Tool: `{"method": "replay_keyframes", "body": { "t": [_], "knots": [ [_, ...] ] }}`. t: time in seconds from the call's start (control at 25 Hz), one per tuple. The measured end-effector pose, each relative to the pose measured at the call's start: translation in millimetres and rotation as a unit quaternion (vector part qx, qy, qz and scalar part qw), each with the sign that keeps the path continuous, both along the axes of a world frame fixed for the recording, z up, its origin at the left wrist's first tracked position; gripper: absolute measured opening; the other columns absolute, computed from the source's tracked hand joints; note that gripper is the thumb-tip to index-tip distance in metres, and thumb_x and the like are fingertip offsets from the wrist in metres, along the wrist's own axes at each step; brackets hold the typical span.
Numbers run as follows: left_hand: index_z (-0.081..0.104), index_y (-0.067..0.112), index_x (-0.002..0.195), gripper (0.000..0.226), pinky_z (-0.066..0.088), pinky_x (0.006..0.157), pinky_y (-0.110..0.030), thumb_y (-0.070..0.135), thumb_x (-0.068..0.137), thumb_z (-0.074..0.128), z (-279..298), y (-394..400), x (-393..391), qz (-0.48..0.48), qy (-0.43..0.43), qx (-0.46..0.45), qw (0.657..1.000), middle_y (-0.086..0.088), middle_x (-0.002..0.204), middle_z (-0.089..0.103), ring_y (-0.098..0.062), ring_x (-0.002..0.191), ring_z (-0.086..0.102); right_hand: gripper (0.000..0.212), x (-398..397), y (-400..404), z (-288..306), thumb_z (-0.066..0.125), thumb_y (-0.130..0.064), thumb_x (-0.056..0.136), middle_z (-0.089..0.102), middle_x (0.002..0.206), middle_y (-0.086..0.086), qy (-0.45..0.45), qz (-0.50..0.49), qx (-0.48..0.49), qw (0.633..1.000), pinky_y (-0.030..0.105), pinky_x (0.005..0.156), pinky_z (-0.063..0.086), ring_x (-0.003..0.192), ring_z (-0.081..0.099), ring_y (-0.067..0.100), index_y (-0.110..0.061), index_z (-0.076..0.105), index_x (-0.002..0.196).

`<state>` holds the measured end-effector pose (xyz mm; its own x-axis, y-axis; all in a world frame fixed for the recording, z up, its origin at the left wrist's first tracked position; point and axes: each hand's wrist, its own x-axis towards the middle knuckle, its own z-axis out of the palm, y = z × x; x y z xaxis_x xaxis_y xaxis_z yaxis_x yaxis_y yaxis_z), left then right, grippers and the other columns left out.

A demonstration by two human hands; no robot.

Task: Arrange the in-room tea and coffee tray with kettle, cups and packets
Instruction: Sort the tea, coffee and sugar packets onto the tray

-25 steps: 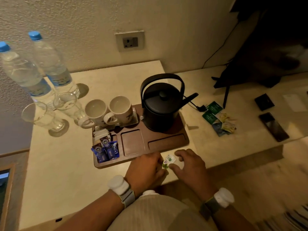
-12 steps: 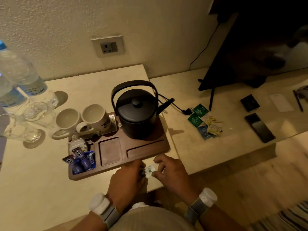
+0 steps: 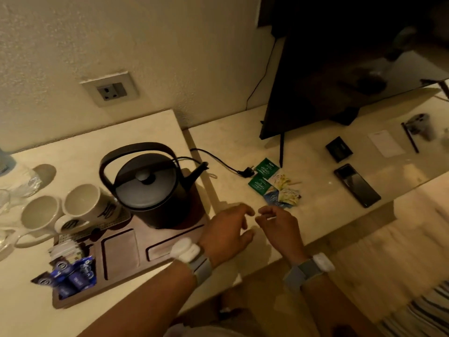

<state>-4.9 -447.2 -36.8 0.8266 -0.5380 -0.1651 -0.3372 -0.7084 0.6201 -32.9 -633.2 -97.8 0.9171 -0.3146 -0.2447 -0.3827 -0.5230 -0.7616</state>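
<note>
A brown wooden tray (image 3: 121, 254) holds a black kettle (image 3: 145, 188) at its back right. Two white cups (image 3: 38, 215) (image 3: 85, 203) stand at its back left. Blue packets (image 3: 73, 278) and white sachets (image 3: 64, 251) fill the left compartment; the middle and right compartments hold nothing. Several loose tea packets (image 3: 272, 186), green and pale, lie on the lower counter to the right of the tray. My left hand (image 3: 228, 229) hovers by the tray's right end, fingers apart, holding nothing. My right hand (image 3: 279, 222) is just short of the loose packets, its fingers pinched on a small white packet that shows only as a thin pale edge.
Drinking glasses (image 3: 24, 183) stand left of the cups. The kettle's cord and plug (image 3: 245, 172) lie beside the tea packets, below a wall socket (image 3: 110, 88). A dark TV (image 3: 340, 69) on a thin leg, a phone (image 3: 357, 188), a black box (image 3: 339, 147) and a white card (image 3: 386, 143) are further right.
Both hands moved from the tray's front edge to the right and away from me, toward the loose tea packets. My left hand let go of the small packet. My view swung right.
</note>
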Motion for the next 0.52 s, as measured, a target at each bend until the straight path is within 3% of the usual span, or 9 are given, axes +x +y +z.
{"method": "replay_keyframes", "body": {
  "t": [0.08,0.12,0.2,0.24,0.32,0.4,0.52],
  "knots": [
    [0.05,0.026,0.141,0.053,0.054,0.09,-0.041,0.036,0.094,0.072,-9,-44,30,-0.013,0.023,0.022,0.999,-0.001,0.124,0.063,-0.02,0.103,0.064,0.052,19,-34,-9,0.085,-0.03,0.086,0.065,0.129,0.008,0.039,0.024,-0.097,0.994,0.028,0.093,0.049,0.12,0.061,0.028,-0.015,0.064,0.131],
    [0.046,0.024,0.147,0.06,0.053,0.095,-0.042,0.033,0.094,0.072,-17,-64,45,-0.017,0.035,0.047,0.998,-0.006,0.135,0.058,-0.026,0.114,0.063,0.072,28,-47,-12,0.085,-0.036,0.085,0.053,0.145,0.015,0.083,0.049,-0.142,0.985,0.039,0.106,0.045,0.133,0.051,0.035,-0.012,0.053,0.145],
    [0.033,0.022,0.158,0.074,0.053,0.098,-0.045,0.026,0.094,0.071,-36,-94,74,-0.027,0.044,0.121,0.991,-0.013,0.153,0.043,-0.035,0.128,0.056,0.101,46,-63,-20,0.083,-0.046,0.085,0.021,0.168,0.016,0.169,0.082,-0.193,0.963,0.048,0.118,0.035,0.152,0.026,0.041,-0.017,0.025,0.163],
    [0.026,0.022,0.162,0.079,0.053,0.099,-0.047,0.022,0.096,0.068,-46,-105,88,-0.036,0.043,0.166,0.984,-0.015,0.161,0.035,-0.038,0.132,0.053,0.105,54,-67,-24,0.08,-0.045,0.088,0.007,0.173,0.015,0.197,0.092,-0.207,0.954,0.051,0.118,0.036,0.155,0.018,0.043,-0.022,0.014,0.166],
    [0.014,0.022,0.167,0.082,0.051,0.103,-0.054,0.018,0.1,0.061,-68,-124,116,-0.061,0.032,0.247,0.966,-0.019,0.171,0.018,-0.045,0.141,0.045,0.093,69,-75,-35,0.066,-0.033,0.1,-0.007,0.174,0.014,0.213,0.103,-0.256,0.937,0.055,0.112,0.043,0.155,0.015,0.049,-0.028,0.002,0.167],
    [0.006,0.021,0.168,0.084,0.048,0.108,-0.059,0.017,0.101,0.058,-89,-138,140,-0.098,0.018,0.282,0.954,-0.018,0.174,0.008,-0.049,0.149,0.032,0.081,81,-85,-45,0.052,-0.019,0.106,-0.011,0.174,0.014,0.183,0.113,-0.281,0.935,0.058,0.109,0.046,0.153,0.02,0.05,-0.028,0.0,0.167],
    [-0.003,0.023,0.168,0.088,0.043,0.109,-0.059,0.027,0.103,0.056,-119,-151,168,-0.167,-0.077,0.336,0.924,-0.016,0.175,-0.002,-0.048,0.152,0.023,0.082,99,-100,-60,0.046,-0.006,0.106,-0.015,0.174,0.012,0.168,0.176,-0.28,0.929,0.058,0.106,0.049,0.153,0.021,0.05,-0.027,-0.006,0.167]
  ]
}}
